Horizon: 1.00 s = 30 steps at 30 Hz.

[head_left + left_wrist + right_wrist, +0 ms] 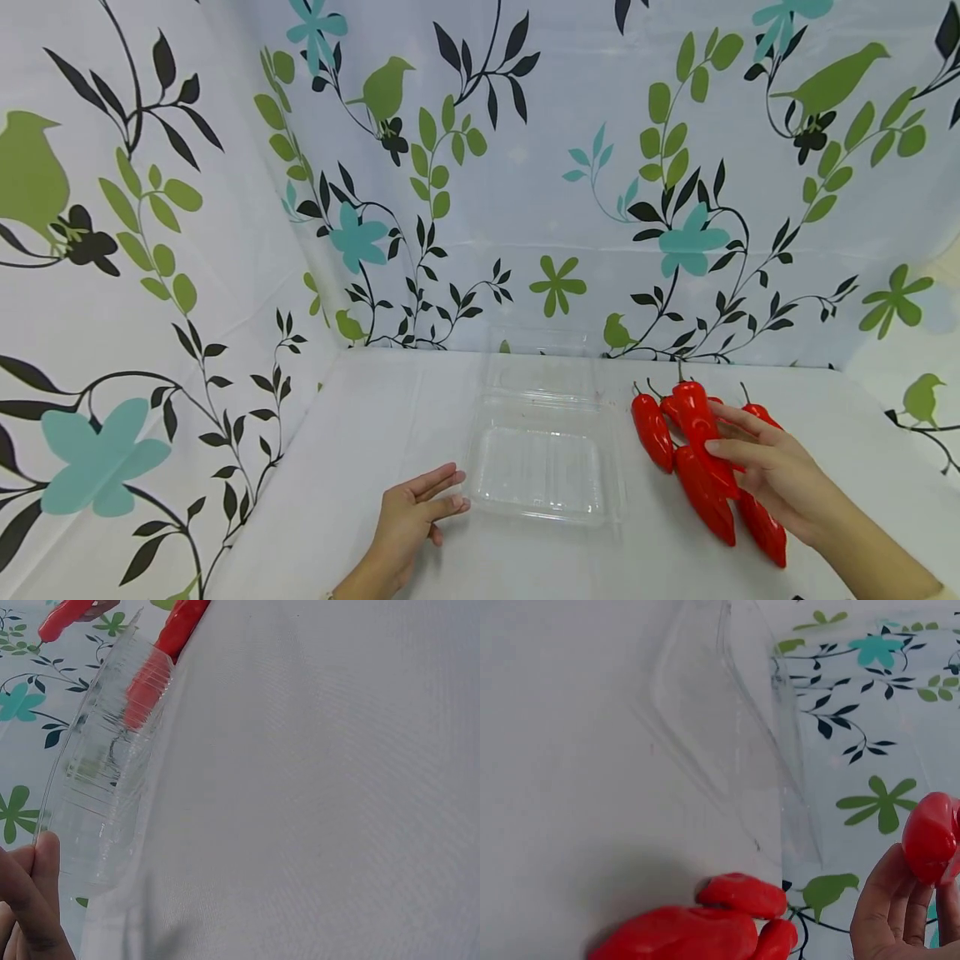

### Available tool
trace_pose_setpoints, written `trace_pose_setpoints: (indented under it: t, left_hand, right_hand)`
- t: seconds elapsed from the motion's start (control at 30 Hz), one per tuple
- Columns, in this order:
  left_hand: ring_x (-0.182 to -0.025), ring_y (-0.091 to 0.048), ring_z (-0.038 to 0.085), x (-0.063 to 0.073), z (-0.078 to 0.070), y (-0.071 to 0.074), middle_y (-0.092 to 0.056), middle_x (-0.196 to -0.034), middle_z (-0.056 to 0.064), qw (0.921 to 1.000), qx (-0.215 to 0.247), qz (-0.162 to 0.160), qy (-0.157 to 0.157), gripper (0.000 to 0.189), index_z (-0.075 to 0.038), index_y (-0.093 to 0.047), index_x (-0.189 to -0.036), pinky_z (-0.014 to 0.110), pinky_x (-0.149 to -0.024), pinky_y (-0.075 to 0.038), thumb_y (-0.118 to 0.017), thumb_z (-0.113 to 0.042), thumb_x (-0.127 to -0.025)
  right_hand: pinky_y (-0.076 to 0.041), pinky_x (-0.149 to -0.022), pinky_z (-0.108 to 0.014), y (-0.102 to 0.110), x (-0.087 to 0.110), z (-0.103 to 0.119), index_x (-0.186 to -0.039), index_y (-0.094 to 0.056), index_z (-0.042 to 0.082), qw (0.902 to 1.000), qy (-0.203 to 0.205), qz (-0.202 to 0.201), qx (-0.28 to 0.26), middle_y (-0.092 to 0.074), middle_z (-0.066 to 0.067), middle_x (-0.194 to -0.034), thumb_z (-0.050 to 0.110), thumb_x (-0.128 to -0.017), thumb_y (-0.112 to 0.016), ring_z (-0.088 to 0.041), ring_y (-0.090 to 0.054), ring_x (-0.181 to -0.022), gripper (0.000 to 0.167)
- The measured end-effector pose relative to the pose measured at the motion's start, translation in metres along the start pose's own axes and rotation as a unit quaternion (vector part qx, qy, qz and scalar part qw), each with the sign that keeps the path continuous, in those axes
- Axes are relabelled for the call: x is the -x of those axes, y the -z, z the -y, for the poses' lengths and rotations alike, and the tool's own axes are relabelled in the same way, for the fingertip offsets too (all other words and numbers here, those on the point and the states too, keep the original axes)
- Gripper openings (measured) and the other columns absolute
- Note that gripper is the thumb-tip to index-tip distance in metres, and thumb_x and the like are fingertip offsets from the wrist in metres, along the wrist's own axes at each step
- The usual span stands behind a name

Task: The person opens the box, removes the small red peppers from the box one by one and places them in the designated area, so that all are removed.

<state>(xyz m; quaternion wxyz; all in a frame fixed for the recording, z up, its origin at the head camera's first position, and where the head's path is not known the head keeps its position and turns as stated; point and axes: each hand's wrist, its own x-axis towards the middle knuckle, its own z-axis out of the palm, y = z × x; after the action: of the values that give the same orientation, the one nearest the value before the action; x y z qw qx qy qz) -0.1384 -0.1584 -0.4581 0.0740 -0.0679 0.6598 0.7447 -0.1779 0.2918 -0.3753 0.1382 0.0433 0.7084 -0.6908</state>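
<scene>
My right hand (787,479) holds a long red pepper (697,421) between thumb and fingers, raised over a pile of several glossy red peppers (705,496) on the table's right side. In the right wrist view the held pepper (928,838) shows at the right edge, above the fingers. A clear plastic clamshell container (536,475) lies with its lid (543,375) folded back toward the wall. My left hand (411,512) is at its left rim; in the left wrist view the fingertips (46,844) pinch the corner of the container (90,817).
The white table (375,417) meets a hanging cloth (510,167) printed with leaves, birds and flowers at the back. More of this cloth covers the left side. The peppers lie just right of the container.
</scene>
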Motion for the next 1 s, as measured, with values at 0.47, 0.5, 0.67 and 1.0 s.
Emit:
trace_pose_setpoints:
  t: [0.47,0.5,0.67,1.0]
  left_hand:
    - [-0.095,-0.074,0.023,0.0,0.001,0.004,-0.063,-0.134,0.017,1.0,-0.001,-0.007,-0.004,0.06,0.006,-0.053,-0.141,0.018,-0.047,-0.045,-0.078,-0.006,-0.088]
    - [-0.095,-0.074,0.023,0.0,0.001,0.004,-0.063,-0.134,0.017,1.0,-0.002,-0.007,-0.004,0.06,0.006,-0.053,-0.141,0.018,-0.047,-0.046,-0.078,-0.006,-0.088]
    - [-0.094,-0.074,0.022,0.001,0.0,0.005,-0.063,-0.134,0.017,0.9999,-0.003,-0.009,-0.005,0.059,0.005,-0.054,-0.141,0.019,-0.048,-0.046,-0.078,-0.007,-0.088]
    - [-0.094,-0.074,0.022,0.001,-0.001,0.006,-0.063,-0.135,0.016,1.0,-0.005,-0.007,-0.001,0.058,0.005,-0.055,-0.14,0.018,-0.048,-0.046,-0.078,-0.006,-0.088]
  right_hand:
    - [-0.057,-0.088,-0.039,0.059,0.01,-0.024,-0.159,-0.026,0.027,0.9924,-0.024,-0.069,0.099,-0.01,-0.028,-0.161,0.027,-0.099,-0.068,-0.014,-0.046,-0.115,0.073]
    - [-0.057,-0.088,-0.04,0.062,0.01,-0.026,-0.161,-0.022,0.022,0.9903,-0.027,-0.076,0.113,-0.011,-0.029,-0.161,0.028,-0.098,-0.069,-0.013,-0.048,-0.113,0.079]
    - [-0.057,-0.089,-0.047,0.074,0.013,-0.033,-0.16,-0.017,0.003,0.9768,-0.044,-0.105,0.181,-0.016,-0.036,-0.157,0.028,-0.097,-0.071,-0.028,-0.054,-0.113,0.087]
    - [-0.056,-0.086,-0.054,0.092,0.017,-0.052,-0.155,-0.012,-0.009,0.9573,-0.092,-0.133,0.24,-0.018,-0.043,-0.151,0.022,-0.094,-0.073,-0.055,-0.039,-0.126,0.091]
